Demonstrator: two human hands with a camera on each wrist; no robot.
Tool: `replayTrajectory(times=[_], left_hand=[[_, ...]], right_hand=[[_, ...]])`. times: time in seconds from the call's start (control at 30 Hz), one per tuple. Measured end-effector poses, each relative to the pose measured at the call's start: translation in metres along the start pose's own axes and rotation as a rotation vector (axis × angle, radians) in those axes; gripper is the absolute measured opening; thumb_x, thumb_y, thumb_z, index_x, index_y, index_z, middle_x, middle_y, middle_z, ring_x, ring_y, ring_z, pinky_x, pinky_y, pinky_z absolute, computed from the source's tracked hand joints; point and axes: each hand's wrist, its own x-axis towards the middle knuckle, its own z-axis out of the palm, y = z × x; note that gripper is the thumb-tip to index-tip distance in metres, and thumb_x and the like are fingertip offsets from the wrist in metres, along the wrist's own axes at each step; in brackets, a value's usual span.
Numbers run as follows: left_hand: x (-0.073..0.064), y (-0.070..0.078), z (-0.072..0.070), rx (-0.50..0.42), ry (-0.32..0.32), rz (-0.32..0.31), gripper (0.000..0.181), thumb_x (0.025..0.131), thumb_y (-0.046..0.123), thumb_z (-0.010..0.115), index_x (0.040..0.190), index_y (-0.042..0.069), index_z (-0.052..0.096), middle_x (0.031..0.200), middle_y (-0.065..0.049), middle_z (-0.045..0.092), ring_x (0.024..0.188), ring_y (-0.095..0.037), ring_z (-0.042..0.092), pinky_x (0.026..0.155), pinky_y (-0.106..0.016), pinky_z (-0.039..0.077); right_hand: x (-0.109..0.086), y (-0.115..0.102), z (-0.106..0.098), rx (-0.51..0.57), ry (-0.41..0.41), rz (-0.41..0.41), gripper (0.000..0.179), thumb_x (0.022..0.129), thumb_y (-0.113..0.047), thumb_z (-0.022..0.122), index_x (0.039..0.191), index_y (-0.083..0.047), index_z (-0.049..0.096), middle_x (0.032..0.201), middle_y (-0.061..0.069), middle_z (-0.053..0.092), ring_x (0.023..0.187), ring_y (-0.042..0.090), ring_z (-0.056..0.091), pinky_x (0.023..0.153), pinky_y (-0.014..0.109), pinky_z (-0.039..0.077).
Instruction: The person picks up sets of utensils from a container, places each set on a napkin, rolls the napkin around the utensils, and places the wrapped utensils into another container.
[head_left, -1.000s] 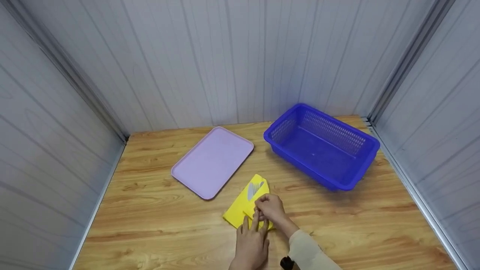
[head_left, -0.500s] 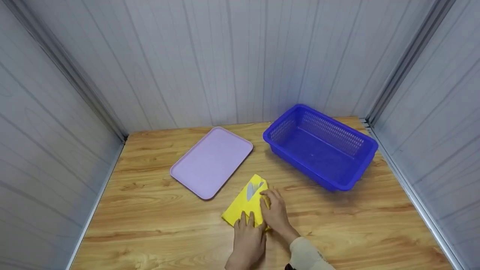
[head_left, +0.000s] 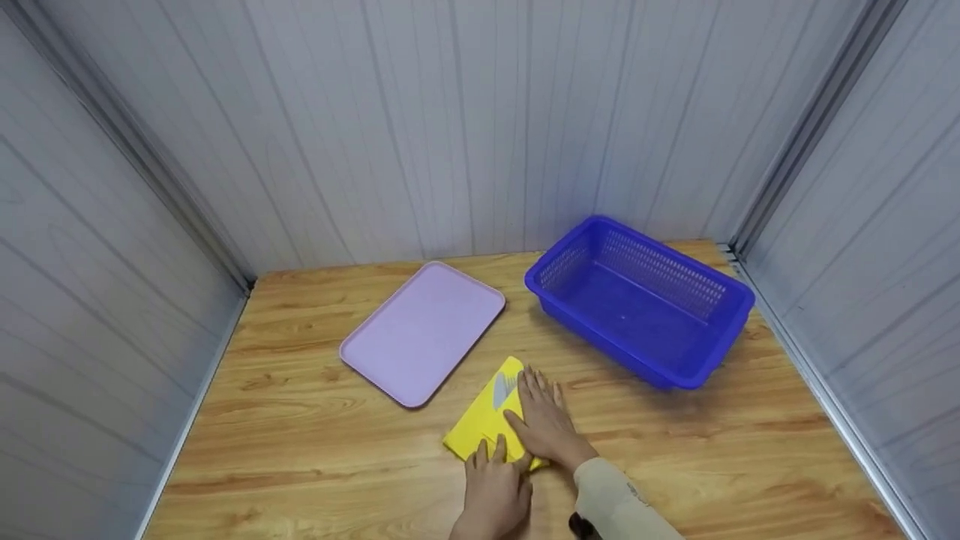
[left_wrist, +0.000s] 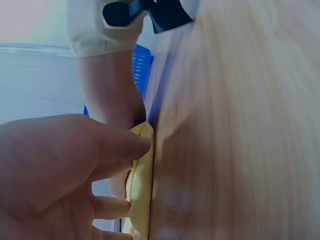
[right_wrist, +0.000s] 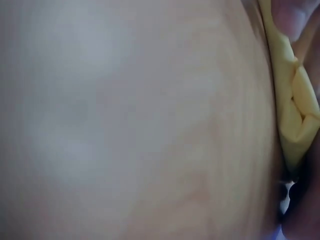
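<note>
A folded yellow cloth (head_left: pixel 484 416) lies on the table, with grey knife and fork shapes showing near its far end. My right hand (head_left: pixel 546 421) rests flat along the cloth's right side, fingers extended and covering part of it. At the near edge, my left hand (head_left: pixel 493 486) presses the cloth down with its fingertips. The left wrist view shows the cloth (left_wrist: pixel 142 182) edge-on as a thin layered stack under the left thumb and fingers (left_wrist: pixel 112 206). Bunched folds of the cloth (right_wrist: pixel 295 117) appear at the right side of the right wrist view.
A pink-lilac tray (head_left: pixel 424 334) lies behind and left of the cloth. Toward the back right stands a blue plastic basket (head_left: pixel 637 307) with perforated sides. Pale panel walls (head_left: pixel 420 127) enclose the wooden table (head_left: pixel 300 450) at the back and both sides.
My right hand has gone from pinching a fold of the cloth to lying flat on its right side. The left fingertips have drawn back slightly toward the near edge.
</note>
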Motion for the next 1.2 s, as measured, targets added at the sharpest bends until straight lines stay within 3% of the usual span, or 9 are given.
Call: replayTrajectory(times=[0.23, 0.5, 0.6, 0.7, 0.83, 0.9, 1.03, 1.13, 1.2], left_hand=[[0.002, -0.003, -0.005, -0.048, -0.067, -0.024, 0.043, 0.087, 0.026, 0.068, 0.129, 0.028, 0.065, 0.140, -0.025, 0.047, 0.125, -0.057, 0.037, 0.094, -0.070, 0.029], [-0.001, -0.006, -0.007, -0.068, -0.027, -0.030, 0.041, 0.087, 0.025, 0.068, 0.128, 0.028, 0.065, 0.140, -0.026, 0.047, 0.124, -0.058, 0.037, 0.094, -0.071, 0.028], [0.001, -0.005, -0.009, -0.082, -0.023, -0.019, 0.041, 0.087, 0.025, 0.068, 0.128, 0.027, 0.066, 0.139, -0.027, 0.047, 0.125, -0.058, 0.036, 0.095, -0.071, 0.027], [0.000, -0.005, -0.008, -0.082, -0.018, -0.001, 0.041, 0.087, 0.025, 0.067, 0.128, 0.027, 0.066, 0.139, -0.028, 0.047, 0.124, -0.059, 0.036, 0.094, -0.071, 0.028], [0.000, -0.007, -0.006, -0.081, 0.017, 0.014, 0.036, 0.086, 0.023, 0.068, 0.122, 0.027, 0.070, 0.137, -0.028, 0.049, 0.122, -0.060, 0.038, 0.093, -0.071, 0.030], [0.001, -0.008, -0.006, -0.086, 0.018, 0.020, 0.033, 0.086, 0.023, 0.068, 0.118, 0.026, 0.072, 0.137, -0.028, 0.049, 0.122, -0.060, 0.038, 0.092, -0.071, 0.030], [0.005, -0.013, -0.007, -0.128, -0.016, 0.050, 0.032, 0.085, 0.023, 0.068, 0.116, 0.026, 0.073, 0.136, -0.027, 0.050, 0.123, -0.061, 0.036, 0.093, -0.073, 0.028], [0.007, -0.022, -0.011, -0.189, -0.013, 0.079, 0.026, 0.086, 0.023, 0.069, 0.111, 0.025, 0.075, 0.127, -0.019, 0.060, 0.122, -0.052, 0.045, 0.096, -0.071, 0.028], [0.008, -0.028, -0.013, -0.223, 0.038, 0.064, 0.022, 0.087, 0.021, 0.069, 0.107, 0.020, 0.077, 0.117, -0.014, 0.067, 0.118, -0.044, 0.053, 0.097, -0.067, 0.031]], right_hand=[[0.007, 0.003, 0.004, -0.012, 0.008, 0.047, 0.078, 0.101, -0.051, 0.038, 0.152, 0.003, 0.016, 0.159, 0.020, 0.007, 0.146, 0.037, 0.004, 0.110, 0.062, 0.003], [0.010, 0.001, 0.002, 0.004, -0.011, 0.014, 0.080, 0.101, -0.052, 0.037, 0.153, 0.003, 0.012, 0.159, 0.022, 0.004, 0.145, 0.039, 0.002, 0.110, 0.062, 0.001], [0.007, 0.003, -0.007, -0.006, 0.039, -0.050, 0.076, 0.100, -0.046, 0.047, 0.152, 0.001, 0.019, 0.158, 0.024, 0.010, 0.144, 0.041, 0.009, 0.111, 0.060, 0.009], [-0.001, 0.001, -0.020, -0.017, 0.106, -0.186, 0.059, 0.096, -0.031, 0.061, 0.144, -0.001, 0.043, 0.152, 0.021, 0.032, 0.140, 0.037, 0.028, 0.109, 0.054, 0.025], [-0.013, -0.007, -0.032, -0.050, 0.066, -0.368, 0.030, 0.093, -0.015, 0.066, 0.122, -0.009, 0.066, 0.132, 0.011, 0.057, 0.124, 0.026, 0.052, 0.097, 0.042, 0.045], [-0.017, -0.011, -0.033, -0.080, 0.005, -0.386, 0.025, 0.095, -0.013, 0.062, 0.118, -0.013, 0.070, 0.128, 0.009, 0.060, 0.119, 0.024, 0.055, 0.095, 0.039, 0.047], [-0.023, -0.015, -0.028, -0.160, -0.073, -0.335, 0.027, 0.097, -0.013, 0.059, 0.120, -0.017, 0.070, 0.133, 0.009, 0.056, 0.124, 0.026, 0.051, 0.100, 0.040, 0.043], [-0.025, -0.015, -0.023, -0.187, -0.062, -0.342, 0.028, 0.096, -0.012, 0.060, 0.121, -0.018, 0.070, 0.133, 0.009, 0.056, 0.124, 0.026, 0.051, 0.101, 0.040, 0.042], [-0.028, -0.013, -0.022, -0.186, -0.047, -0.360, 0.028, 0.095, -0.012, 0.060, 0.121, -0.017, 0.070, 0.132, 0.009, 0.056, 0.122, 0.025, 0.051, 0.100, 0.039, 0.043]])
